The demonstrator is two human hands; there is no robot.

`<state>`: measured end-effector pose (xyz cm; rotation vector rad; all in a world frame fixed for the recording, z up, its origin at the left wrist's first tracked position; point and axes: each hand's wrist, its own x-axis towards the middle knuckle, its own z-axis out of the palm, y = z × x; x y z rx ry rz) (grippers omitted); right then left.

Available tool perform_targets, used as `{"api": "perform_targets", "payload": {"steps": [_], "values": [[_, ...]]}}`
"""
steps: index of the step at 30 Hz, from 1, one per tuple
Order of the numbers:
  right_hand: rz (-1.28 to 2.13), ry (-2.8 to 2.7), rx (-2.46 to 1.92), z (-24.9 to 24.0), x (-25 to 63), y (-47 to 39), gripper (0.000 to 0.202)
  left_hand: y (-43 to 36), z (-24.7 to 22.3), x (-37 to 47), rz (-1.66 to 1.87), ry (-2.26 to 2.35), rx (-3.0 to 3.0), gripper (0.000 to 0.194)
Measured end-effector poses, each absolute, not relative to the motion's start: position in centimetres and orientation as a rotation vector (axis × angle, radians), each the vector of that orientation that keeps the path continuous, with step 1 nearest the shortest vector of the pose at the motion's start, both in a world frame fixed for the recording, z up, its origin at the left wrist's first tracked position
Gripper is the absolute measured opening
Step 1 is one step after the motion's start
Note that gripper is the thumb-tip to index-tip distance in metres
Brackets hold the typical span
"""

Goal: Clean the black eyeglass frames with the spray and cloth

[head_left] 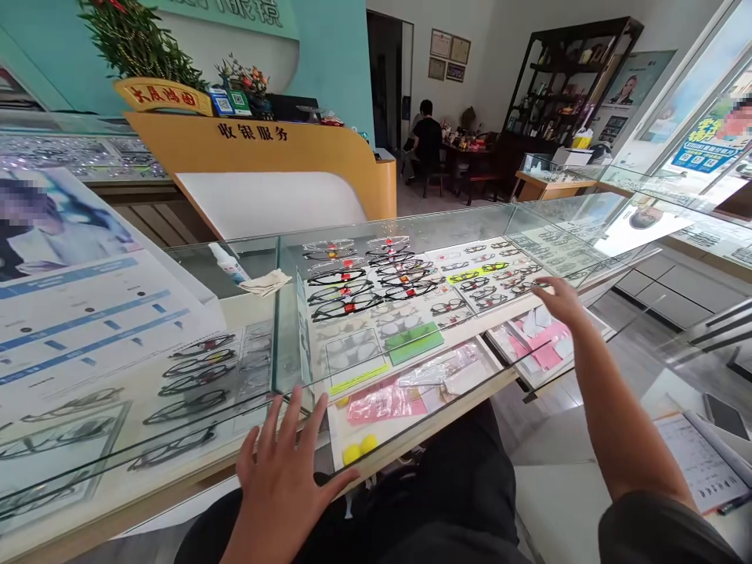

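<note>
My left hand (pixel 285 458) is spread with its fingers apart at the front edge of a glass display case (pixel 276 345), beside a pulled-out drawer (pixel 388 458). Nothing is in it. Further right, my right hand (pixel 561 301) reaches over the case's front glass edge with its fingers stretched out, above a second open drawer (pixel 544 380); I cannot tell whether it touches the glass. Under the glass lie rows of eyeglasses (pixel 346 305), some with red tags. The nearer drawer holds a pink packet (pixel 381 403), yellow balls (pixel 359 449) and clear plastic bags (pixel 440 364).
On the glass stand a white spray bottle (pixel 228 262) and a folded cloth (pixel 265 283). A large printed sign (pixel 88 313) leans at the left. At the right lie a notebook (pixel 702 454) and a phone (pixel 727 415). A person (pixel 428 133) sits far back.
</note>
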<state>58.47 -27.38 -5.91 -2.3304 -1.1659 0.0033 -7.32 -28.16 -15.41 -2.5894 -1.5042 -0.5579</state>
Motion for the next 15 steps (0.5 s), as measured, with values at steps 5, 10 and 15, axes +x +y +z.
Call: {"api": "perform_targets", "payload": {"steps": [5, 10, 15], "values": [[-0.162, -0.350, -2.512, -8.9, 63.4, -36.1, 0.077, -26.3, -14.4, -7.7, -0.496, -1.675, -2.572, 0.111], [-0.071, -0.106, -2.293, -13.1, 62.1, -38.8, 0.098, -24.2, -13.2, -8.4, -0.505, -1.688, -2.545, 0.107], [0.003, -0.006, -2.074, -15.3, 61.5, -37.9, 0.099, -21.8, -12.5, -9.3, -0.572, -1.677, -2.555, 0.109]]}}
